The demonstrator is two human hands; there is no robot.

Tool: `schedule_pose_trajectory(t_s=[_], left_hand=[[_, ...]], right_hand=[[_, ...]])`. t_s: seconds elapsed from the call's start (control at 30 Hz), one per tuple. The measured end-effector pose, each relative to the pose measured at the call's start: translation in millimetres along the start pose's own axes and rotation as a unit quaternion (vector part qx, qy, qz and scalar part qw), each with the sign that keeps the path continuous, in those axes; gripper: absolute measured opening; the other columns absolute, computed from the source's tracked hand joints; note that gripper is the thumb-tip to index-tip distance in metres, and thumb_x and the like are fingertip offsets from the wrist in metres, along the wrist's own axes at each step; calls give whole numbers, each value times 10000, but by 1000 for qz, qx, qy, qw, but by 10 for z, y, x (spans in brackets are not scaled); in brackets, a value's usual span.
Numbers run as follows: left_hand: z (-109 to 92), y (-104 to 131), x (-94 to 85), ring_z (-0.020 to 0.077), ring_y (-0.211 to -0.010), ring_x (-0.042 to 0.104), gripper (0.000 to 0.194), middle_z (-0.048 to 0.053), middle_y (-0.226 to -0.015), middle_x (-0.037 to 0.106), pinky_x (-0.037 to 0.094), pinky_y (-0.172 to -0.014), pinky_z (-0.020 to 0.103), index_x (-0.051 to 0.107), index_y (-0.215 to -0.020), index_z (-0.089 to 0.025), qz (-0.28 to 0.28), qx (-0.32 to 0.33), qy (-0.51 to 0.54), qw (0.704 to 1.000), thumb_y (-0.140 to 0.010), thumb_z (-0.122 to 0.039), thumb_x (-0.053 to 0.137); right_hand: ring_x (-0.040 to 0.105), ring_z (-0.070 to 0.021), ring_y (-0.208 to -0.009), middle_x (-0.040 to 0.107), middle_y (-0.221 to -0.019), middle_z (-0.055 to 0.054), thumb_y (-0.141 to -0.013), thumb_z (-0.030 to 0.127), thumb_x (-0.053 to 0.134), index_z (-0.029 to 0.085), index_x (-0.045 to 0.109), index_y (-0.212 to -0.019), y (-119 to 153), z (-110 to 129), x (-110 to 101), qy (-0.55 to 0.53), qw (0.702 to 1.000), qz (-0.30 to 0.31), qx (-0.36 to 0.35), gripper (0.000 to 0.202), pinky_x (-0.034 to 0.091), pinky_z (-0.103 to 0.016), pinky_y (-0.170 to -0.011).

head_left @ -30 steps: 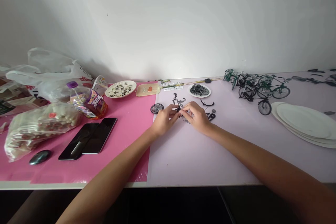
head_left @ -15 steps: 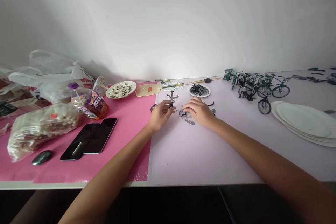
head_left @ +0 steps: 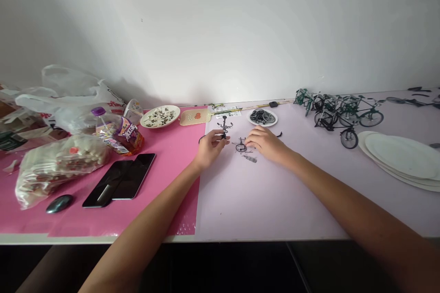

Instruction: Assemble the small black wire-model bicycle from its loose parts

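Note:
My left hand (head_left: 209, 149) is closed, with a small dark model bicycle frame (head_left: 224, 126) pinched upright between thumb and fingers. A saddle-like top and spread handlebars show above the fingertips. To its right, my right hand (head_left: 264, 142) hovers low over the table with its fingers pressed together. What they pinch, if anything, is too small to make out. By those fingertips lies a dark part with a round ring (head_left: 241, 147). A thin grey grid-like piece (head_left: 250, 159) rests just in front of it.
Behind the hands stands a white plate of black wheels (head_left: 274, 119). Assembled model bicycles (head_left: 371, 116) and stacked white plates (head_left: 405, 158) are on the right. Leftward are a plate of small pieces (head_left: 160, 116), a drink bottle (head_left: 118, 132), phones (head_left: 134, 178) and plastic bags (head_left: 65, 160).
My right hand has shifted slightly right, uncovering more of the ringed part. My left hand keeps its hold on the model bicycle frame. The whole view has moved a little.

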State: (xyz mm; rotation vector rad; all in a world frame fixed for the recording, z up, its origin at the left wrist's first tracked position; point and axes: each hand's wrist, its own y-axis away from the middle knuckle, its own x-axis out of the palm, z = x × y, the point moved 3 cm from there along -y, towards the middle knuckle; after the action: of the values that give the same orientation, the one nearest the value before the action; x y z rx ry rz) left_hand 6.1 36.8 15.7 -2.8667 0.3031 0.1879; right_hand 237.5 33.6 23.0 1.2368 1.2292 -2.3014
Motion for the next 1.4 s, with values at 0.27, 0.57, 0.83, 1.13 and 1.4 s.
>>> schedule_pose_trajectory(t_s=[0.27, 0.57, 0.83, 1.13, 1.4], left_hand=[[-17, -11, -11, 258, -1014, 775, 390, 178, -1150, 779, 581, -854, 362, 571, -1167, -167, -5, -19, 20, 1000, -876, -359, 745], [-18, -14, -6, 266, -1003, 779, 432, 185, -1159, 777, 587, -844, 367, 568, -1158, -168, 10, -24, 42, 999, -859, -402, 774], [-39, 1, 1, 237, -912, 783, 432, 170, -1140, 774, 589, -807, 355, 553, -1164, -166, 18, -26, 35, 999, -873, -419, 747], [4, -69, -68, 122, -645, 670, 349, 25, -842, 667, 566, -650, 279, 596, -1170, -137, -5, -15, 42, 999, -926, -378, 663], [-36, -110, -137, 107, -574, 530, 219, -45, -650, 523, 449, -547, 228, 579, -1122, -139, -64, -45, 95, 992, -928, -239, 574]], right_hand=[[621, -233, -847, 717, -793, -39, -943, 250, 686, 244, 767, -781, 73, -61, -97, -47, 994, 80, 56, 181, 474, -350, -756], [620, -235, -833, 700, -752, -35, -913, 226, 714, 239, 729, -737, 74, 11, -44, -23, 995, 84, 52, 178, 452, -337, -703], [623, -234, -857, 683, -804, -34, -924, 207, 673, 228, 654, -731, 65, 67, 2, 7, 993, 95, 72, 195, 461, -340, -756], [644, -211, -820, 710, -891, -37, -922, 184, 642, 250, 756, -864, 123, -58, -86, -41, 988, 109, 99, 144, 490, -328, -747], [658, -260, -964, 730, -974, -66, -956, 272, 604, 260, 776, -941, 110, -64, -35, -57, 979, 148, 129, 174, 497, -376, -851]])
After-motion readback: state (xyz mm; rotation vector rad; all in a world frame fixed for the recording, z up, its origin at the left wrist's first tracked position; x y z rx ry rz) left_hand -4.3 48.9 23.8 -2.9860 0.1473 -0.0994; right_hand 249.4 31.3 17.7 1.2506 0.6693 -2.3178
